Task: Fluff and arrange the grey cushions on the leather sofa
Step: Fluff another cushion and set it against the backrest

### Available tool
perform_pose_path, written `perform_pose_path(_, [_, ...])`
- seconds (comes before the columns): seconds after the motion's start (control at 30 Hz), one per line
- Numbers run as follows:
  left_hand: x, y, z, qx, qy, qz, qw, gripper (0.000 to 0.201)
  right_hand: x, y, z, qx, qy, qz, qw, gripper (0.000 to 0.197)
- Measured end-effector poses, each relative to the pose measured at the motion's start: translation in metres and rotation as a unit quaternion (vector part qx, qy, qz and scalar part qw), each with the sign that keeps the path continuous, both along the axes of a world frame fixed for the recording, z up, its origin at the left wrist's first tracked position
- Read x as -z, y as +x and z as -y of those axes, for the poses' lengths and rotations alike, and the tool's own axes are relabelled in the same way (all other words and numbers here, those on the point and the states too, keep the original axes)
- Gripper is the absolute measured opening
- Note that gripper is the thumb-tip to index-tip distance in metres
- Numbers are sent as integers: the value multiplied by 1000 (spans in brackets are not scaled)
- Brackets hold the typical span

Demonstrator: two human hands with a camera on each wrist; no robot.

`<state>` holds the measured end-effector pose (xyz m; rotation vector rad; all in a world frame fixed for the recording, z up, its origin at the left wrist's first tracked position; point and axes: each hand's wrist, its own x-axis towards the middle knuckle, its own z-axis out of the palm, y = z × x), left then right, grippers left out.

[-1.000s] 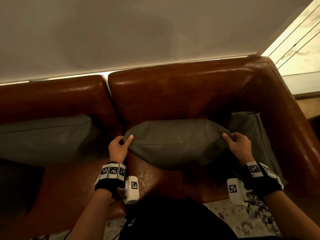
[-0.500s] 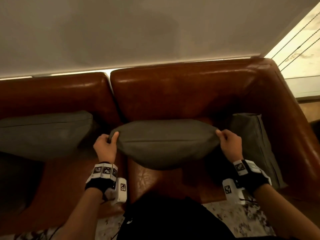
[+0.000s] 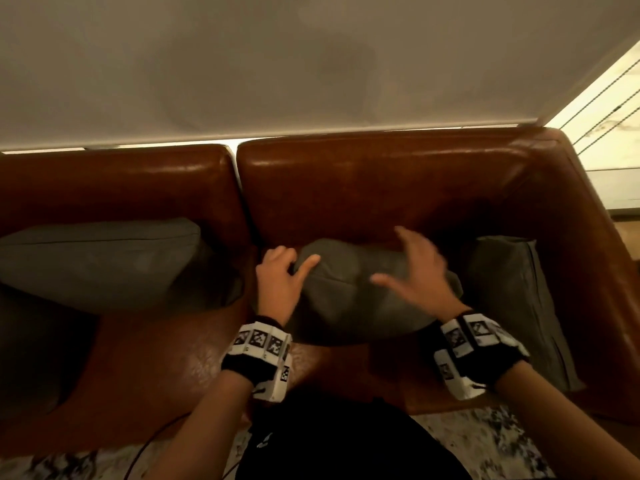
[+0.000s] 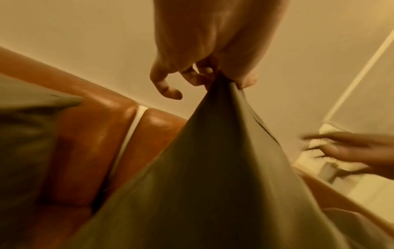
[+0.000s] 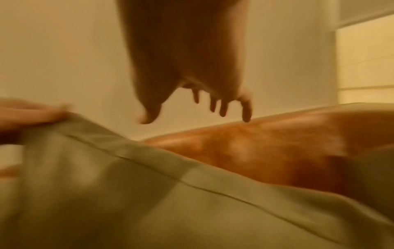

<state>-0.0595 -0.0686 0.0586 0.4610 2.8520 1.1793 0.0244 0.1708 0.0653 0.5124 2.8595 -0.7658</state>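
Observation:
A grey cushion (image 3: 349, 296) stands on the brown leather sofa (image 3: 363, 188) against the right backrest. My left hand (image 3: 282, 275) pinches its upper left corner; the left wrist view shows the cushion's corner (image 4: 221, 94) drawn up between thumb and fingers (image 4: 200, 75). My right hand (image 3: 415, 268) hovers just above the cushion's top right, fingers spread and blurred, holding nothing; the right wrist view shows the fingers (image 5: 246, 109) apart from the fabric (image 5: 127, 185). A second grey cushion (image 3: 100, 261) leans on the left backrest. A third (image 3: 512, 299) stands by the right armrest.
A pale blind hangs behind the sofa, with a bright window strip at the far right. Another dark grey cushion (image 3: 31, 344) lies at the left edge. A patterned rug (image 3: 485, 441) and my dark clothing (image 3: 346, 441) fill the bottom of the head view.
My right hand has let go of the cushion's right corner and swung up over its top, open. The left hand keeps its corner. The cushion has bunched and shifted toward the backrest.

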Motion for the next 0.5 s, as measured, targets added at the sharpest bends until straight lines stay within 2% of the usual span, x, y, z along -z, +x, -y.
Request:
perform_pose_path(0.03, [-7, 5, -14, 23, -5, -4, 1000, 44, -4, -8, 23, -78, -30, 8, 996, 108])
perform_pose_path(0.07, [-11, 10, -26, 45, -17, -8, 999, 44, -7, -15, 44, -126, -65, 29, 989, 104])
perform_pose_path(0.13, [-21, 20, -43, 71, -33, -24, 997, 42, -9, -22, 67, -133, -140, 10, 981, 70])
perform_pose_path(0.2, [-27, 22, -37, 57, 42, -8, 997, 42, -6, -21, 67, -106, -130, -56, 984, 34])
perform_pose_path(0.27, [-17, 16, -10, 1, 126, 24, 992, 44, -8, -13, 63, -86, -131, -84, 984, 23])
perform_pose_path(0.3, [-9, 13, 8, -40, 127, 43, 990, 45, -12, -9, 61, -76, -160, -99, 979, 22])
perform_pose_path(0.37, [18, 5, 51, -148, 42, 123, 980, 44, -27, -5, 60, -52, -255, -133, 956, 20])
perform_pose_path(0.4, [33, 3, 73, -212, -18, 197, 957, 46, -37, -5, 59, -36, -305, -146, 940, 16])
perform_pose_path(0.43, [43, 2, 93, -266, -56, 277, 921, 53, -48, -5, 56, -14, -355, -158, 922, 13])
perform_pose_path(0.47, [50, 3, 110, -307, -55, 345, 885, 62, -60, -6, 51, 13, -403, -167, 900, 12])
perform_pose_path(0.5, [55, 2, 124, -332, -14, 388, 859, 70, -70, -7, 44, 39, -446, -173, 878, 13])
